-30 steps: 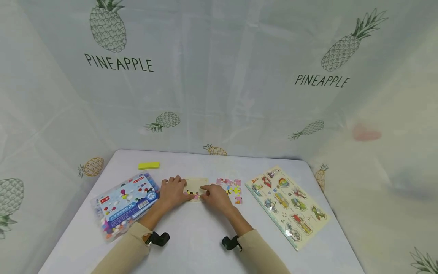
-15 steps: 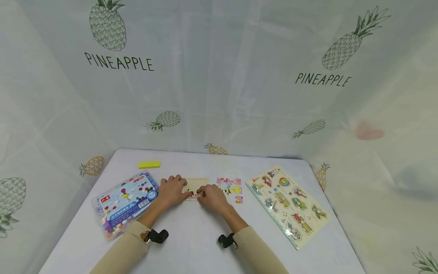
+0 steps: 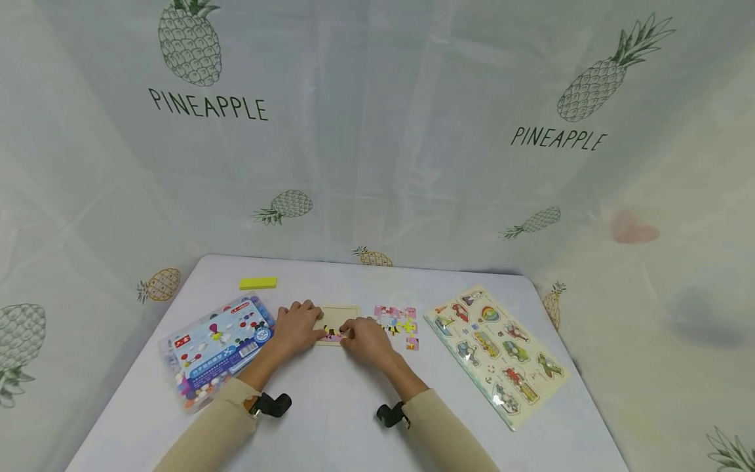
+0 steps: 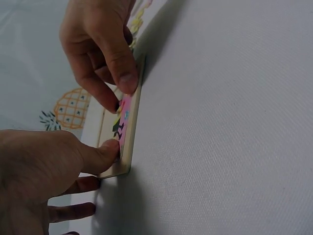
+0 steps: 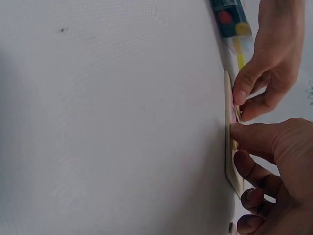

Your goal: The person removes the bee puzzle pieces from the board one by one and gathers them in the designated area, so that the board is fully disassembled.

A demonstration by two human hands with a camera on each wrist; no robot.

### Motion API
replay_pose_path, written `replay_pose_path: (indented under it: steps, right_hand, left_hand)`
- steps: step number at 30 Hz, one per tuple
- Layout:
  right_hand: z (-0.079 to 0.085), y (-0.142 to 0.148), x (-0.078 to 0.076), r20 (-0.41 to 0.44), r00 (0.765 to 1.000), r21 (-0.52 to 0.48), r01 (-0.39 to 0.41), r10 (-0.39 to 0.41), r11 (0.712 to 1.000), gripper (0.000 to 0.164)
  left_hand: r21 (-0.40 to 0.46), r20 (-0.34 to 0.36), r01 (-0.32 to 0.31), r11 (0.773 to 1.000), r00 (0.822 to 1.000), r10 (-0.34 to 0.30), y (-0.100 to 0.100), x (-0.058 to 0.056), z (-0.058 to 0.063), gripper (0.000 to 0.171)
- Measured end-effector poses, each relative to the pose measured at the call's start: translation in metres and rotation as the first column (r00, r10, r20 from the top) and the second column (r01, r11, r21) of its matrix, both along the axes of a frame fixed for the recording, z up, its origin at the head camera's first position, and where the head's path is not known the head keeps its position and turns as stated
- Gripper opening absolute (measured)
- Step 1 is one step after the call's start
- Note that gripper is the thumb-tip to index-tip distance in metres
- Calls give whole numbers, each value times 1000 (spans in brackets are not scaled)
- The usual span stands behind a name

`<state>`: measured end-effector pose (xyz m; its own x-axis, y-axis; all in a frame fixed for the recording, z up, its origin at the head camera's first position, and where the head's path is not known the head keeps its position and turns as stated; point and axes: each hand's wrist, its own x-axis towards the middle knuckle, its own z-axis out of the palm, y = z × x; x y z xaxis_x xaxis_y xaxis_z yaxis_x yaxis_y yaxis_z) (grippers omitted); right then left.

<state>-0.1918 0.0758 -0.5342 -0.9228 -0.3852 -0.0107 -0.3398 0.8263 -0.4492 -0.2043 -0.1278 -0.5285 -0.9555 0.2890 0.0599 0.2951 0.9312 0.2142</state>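
Note:
A small wooden puzzle tray (image 3: 341, 315) lies flat between both hands. Along its near edge runs a row of pink, yellow and black jigsaw pieces (image 4: 128, 108). My left hand (image 3: 297, 329) holds the tray at its left end, the thumb over the end of that row and the other fingers spread beyond the edge. From the right, my right hand (image 3: 367, 339) pinches a puzzle piece at the row between thumb and index finger; the fingertips mostly hide it. To the right of the tray, several joined pieces (image 3: 407, 312) lie on the table, with one separate piece (image 3: 412, 343) below them.
A clear plastic case (image 3: 218, 347) of coloured balls with a blue label sits at the left. Behind it is a yellow block (image 3: 257, 283). On the right lies a wooden vehicle puzzle board (image 3: 495, 357). A pineapple-print curtain (image 3: 377, 131) hangs behind the white table.
My right hand has moved left along the tray's near edge and then stopped at the row of pieces. My left hand has stayed at the tray's left end.

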Motion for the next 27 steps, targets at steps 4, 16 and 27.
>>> replay_pose_path:
  steps: [4,16,27]
  right_hand:
    - [0,0,0,-7,1000,0,-7,7,1000,23]
    - [0,1,3,-12,1000,-47,-10,9,999,22]
    - [-1,-1,3,-53,998,-66,-18,15,998,19]
  left_hand:
    - [0,17,-1,1000,1000,1,1,1,2,42]
    - [5,22,-6,1000,1000,6,1,3,3,41]
    - [16,33,-22,1000,999,21,0,-1,-2,43]
